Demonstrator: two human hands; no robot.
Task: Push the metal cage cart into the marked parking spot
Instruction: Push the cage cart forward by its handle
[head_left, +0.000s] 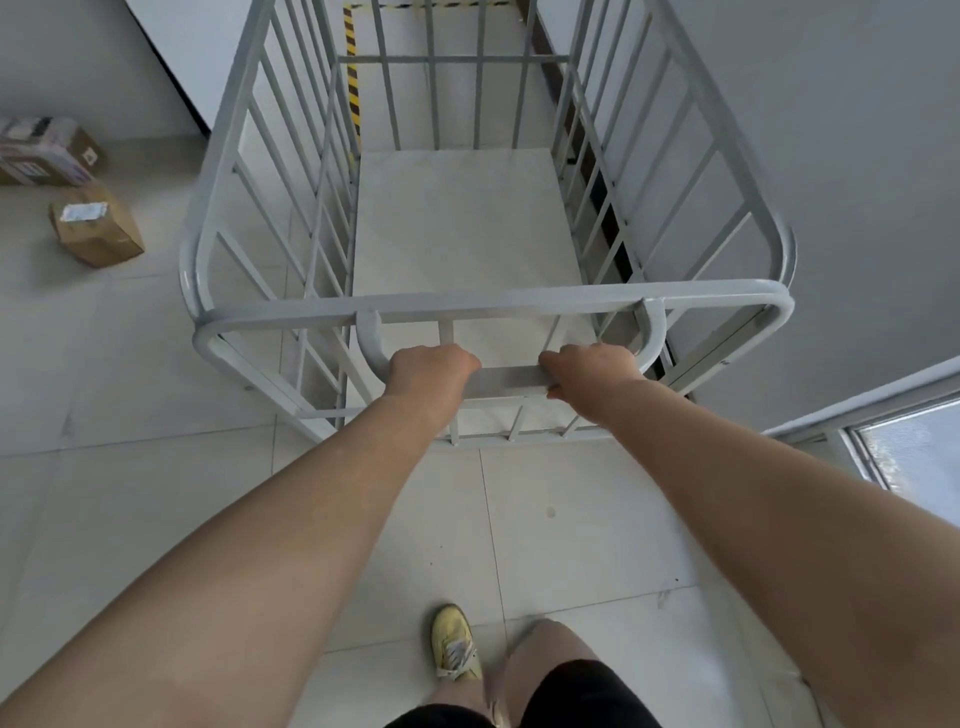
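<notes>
The grey metal cage cart (493, 304) stands right in front of me, empty, with barred sides and a pale floor panel. Its push handle (511, 378) is a low bar on the near side. My left hand (434, 366) is shut on the handle's left part. My right hand (587, 366) is shut on its right part. Yellow-and-black striped floor tape (352, 78) runs along the floor beyond the cart's far left side and across the top, showing through the bars. The cart's wheels are hidden.
A grey wall (831, 156) runs close along the cart's right side. Cardboard boxes (96, 224) lie on the tiled floor at the left. A window frame (904, 441) is at the right. My yellow shoe (454, 644) is on the tiles below.
</notes>
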